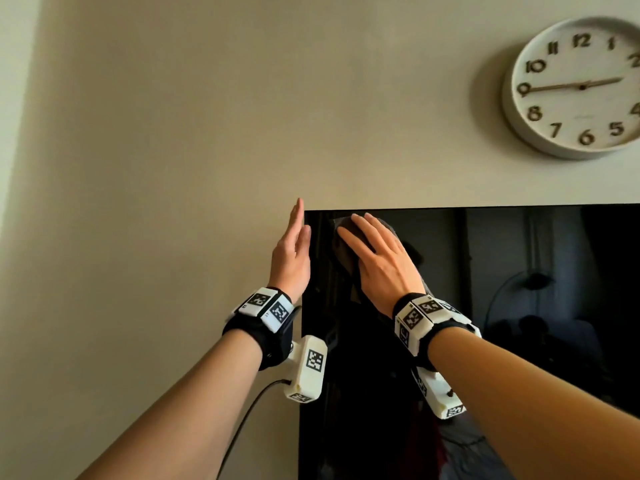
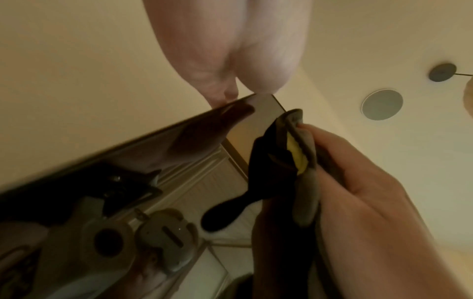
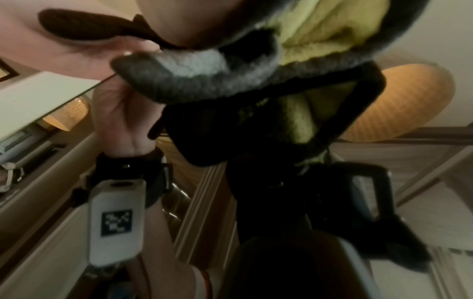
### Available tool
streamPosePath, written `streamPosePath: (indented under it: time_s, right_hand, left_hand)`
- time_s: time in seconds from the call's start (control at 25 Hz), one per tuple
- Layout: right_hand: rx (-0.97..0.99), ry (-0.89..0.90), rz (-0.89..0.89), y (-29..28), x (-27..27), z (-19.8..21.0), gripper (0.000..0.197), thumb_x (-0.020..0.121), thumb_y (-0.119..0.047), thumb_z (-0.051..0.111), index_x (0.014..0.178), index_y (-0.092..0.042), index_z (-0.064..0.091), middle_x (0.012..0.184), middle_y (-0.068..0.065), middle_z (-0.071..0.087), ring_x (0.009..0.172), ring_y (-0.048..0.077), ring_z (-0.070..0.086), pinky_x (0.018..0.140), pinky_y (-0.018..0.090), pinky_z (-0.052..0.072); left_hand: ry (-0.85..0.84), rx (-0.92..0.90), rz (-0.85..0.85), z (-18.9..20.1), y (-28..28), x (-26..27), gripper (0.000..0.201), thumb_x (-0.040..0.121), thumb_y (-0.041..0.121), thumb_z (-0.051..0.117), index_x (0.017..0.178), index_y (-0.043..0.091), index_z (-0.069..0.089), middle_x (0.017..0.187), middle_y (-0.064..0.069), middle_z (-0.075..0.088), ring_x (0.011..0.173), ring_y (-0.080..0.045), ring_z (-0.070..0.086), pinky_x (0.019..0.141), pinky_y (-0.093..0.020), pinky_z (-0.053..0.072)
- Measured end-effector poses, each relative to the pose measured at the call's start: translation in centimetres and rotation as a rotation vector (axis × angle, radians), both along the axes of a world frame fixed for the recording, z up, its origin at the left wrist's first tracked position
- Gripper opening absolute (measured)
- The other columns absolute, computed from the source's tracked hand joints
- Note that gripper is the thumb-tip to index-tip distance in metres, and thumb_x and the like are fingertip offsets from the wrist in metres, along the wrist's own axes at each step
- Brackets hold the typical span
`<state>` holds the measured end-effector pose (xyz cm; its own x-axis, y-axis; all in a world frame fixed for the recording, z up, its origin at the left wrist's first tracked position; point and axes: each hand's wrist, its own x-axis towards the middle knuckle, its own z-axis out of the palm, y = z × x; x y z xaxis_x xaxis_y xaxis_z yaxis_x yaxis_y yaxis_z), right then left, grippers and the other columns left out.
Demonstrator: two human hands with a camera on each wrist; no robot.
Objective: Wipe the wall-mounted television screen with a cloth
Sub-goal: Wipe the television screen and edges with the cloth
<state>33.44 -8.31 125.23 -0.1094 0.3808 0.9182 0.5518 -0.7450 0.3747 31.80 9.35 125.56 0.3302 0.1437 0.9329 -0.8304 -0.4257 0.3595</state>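
Observation:
The wall-mounted television is a black, glossy panel filling the lower right of the head view; its top-left corner shows in the left wrist view. My right hand lies flat with spread, straight fingers and presses a grey cloth against the screen just inside that corner. The cloth has a yellow inner side and is bunched under the palm. My left hand is straight-fingered and edge-on along the television's left edge, fingertips at the corner, holding nothing.
A round white wall clock hangs above the television to the right. Bare beige wall extends left of and above the screen. A cable hangs from the left wrist camera. The screen mirrors the room and my arms.

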Motion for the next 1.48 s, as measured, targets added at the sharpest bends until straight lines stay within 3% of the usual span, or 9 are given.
streamPosePath:
  time_s: [0.12, 0.28, 0.4, 0.72, 0.88, 1.04, 1.2, 1.36, 1.48]
  right_hand:
    - [0.009, -0.021, 0.014, 1.4, 0.0, 0.6, 0.048, 0.089, -0.017, 0.039, 0.134, -0.013, 0.056, 0.140, 0.016, 0.051, 0.133, 0.036, 0.044, 0.110, 0.046, 0.035]
    - [-0.202, -0.045, -0.045, 2.1, 1.3, -1.3, 0.051, 0.088, -0.012, 0.051, 0.139, -0.012, 0.049, 0.146, 0.013, 0.045, 0.138, 0.032, 0.038, 0.113, 0.046, 0.034]
    - [0.011, 0.017, -0.005, 2.5, 1.1, -0.6, 0.051, 0.089, -0.013, 0.040, 0.139, -0.011, 0.049, 0.148, 0.014, 0.043, 0.139, 0.033, 0.036, 0.114, 0.046, 0.032]
    - [0.113, 0.058, -0.006, 2.5, 1.6, -3.0, 0.055, 0.087, -0.003, 0.055, 0.140, -0.011, 0.048, 0.150, 0.015, 0.040, 0.141, 0.035, 0.032, 0.116, 0.040, 0.021]
    - [-0.073, 0.041, -0.031, 2.9, 1.7, -8.4, 0.052, 0.089, -0.010, 0.048, 0.141, -0.013, 0.048, 0.150, 0.013, 0.040, 0.141, 0.032, 0.032, 0.117, 0.041, 0.023]
    - [0.083, 0.058, -0.016, 2.4, 1.3, -6.1, 0.051, 0.090, -0.006, 0.049, 0.140, -0.010, 0.048, 0.150, 0.016, 0.039, 0.141, 0.034, 0.031, 0.118, 0.043, 0.023]
    - [-0.073, 0.043, -0.050, 2.4, 1.2, -12.4, 0.052, 0.089, -0.007, 0.051, 0.141, -0.011, 0.047, 0.151, 0.013, 0.039, 0.142, 0.031, 0.031, 0.116, 0.045, 0.028]
    - [0.093, 0.073, -0.025, 2.3, 0.8, -9.7, 0.049, 0.092, -0.009, 0.045, 0.141, -0.009, 0.046, 0.151, 0.016, 0.038, 0.142, 0.034, 0.030, 0.117, 0.045, 0.026]
    - [-0.056, 0.067, -0.054, 2.4, 0.6, -14.4, 0.050, 0.092, -0.009, 0.047, 0.142, -0.011, 0.045, 0.152, 0.014, 0.036, 0.143, 0.032, 0.029, 0.118, 0.044, 0.025]
  left_hand:
    - [-0.020, 0.015, -0.073, -0.9, 0.2, 1.4, 0.054, 0.104, 0.022, 0.041, 0.155, 0.033, 0.028, 0.146, 0.028, 0.037, 0.129, 0.011, 0.044, 0.114, -0.024, 0.035]
    - [0.018, 0.032, -0.117, -3.2, 1.4, 2.8, 0.064, 0.101, 0.006, 0.038, 0.154, 0.040, 0.030, 0.154, 0.016, 0.035, 0.140, 0.001, 0.039, 0.122, -0.035, 0.029]
    - [0.011, 0.055, -0.098, -4.3, 1.5, 3.0, 0.058, 0.101, 0.018, 0.038, 0.156, 0.033, 0.029, 0.150, 0.026, 0.035, 0.133, 0.012, 0.042, 0.114, -0.018, 0.031]
    - [0.063, 0.044, -0.109, -7.1, 1.5, 2.5, 0.056, 0.103, 0.014, 0.035, 0.156, 0.029, 0.027, 0.147, 0.034, 0.028, 0.129, 0.022, 0.036, 0.110, -0.010, 0.026]
    - [0.098, 0.047, -0.089, -8.0, 1.4, 2.4, 0.057, 0.104, 0.010, 0.033, 0.158, 0.030, 0.025, 0.151, 0.027, 0.026, 0.128, 0.026, 0.031, 0.112, -0.011, 0.024]
    - [0.106, 0.031, -0.138, -9.1, 1.5, 2.0, 0.056, 0.104, 0.016, 0.034, 0.156, 0.037, 0.027, 0.155, 0.020, 0.032, 0.136, 0.016, 0.033, 0.115, -0.015, 0.025]
    - [0.168, 0.058, -0.096, -10.4, 1.5, 1.4, 0.056, 0.106, 0.017, 0.033, 0.156, 0.041, 0.023, 0.150, 0.025, 0.029, 0.118, 0.034, 0.031, 0.104, -0.005, 0.027]
    - [0.168, 0.045, -0.140, -11.4, 1.7, 1.2, 0.057, 0.106, 0.016, 0.034, 0.155, 0.042, 0.023, 0.154, 0.022, 0.032, 0.124, 0.027, 0.036, 0.106, -0.009, 0.030]
    - [0.208, 0.057, -0.088, -11.9, 1.5, 0.6, 0.058, 0.107, 0.012, 0.031, 0.156, 0.041, 0.021, 0.151, 0.027, 0.027, 0.123, 0.033, 0.026, 0.105, -0.001, 0.023]
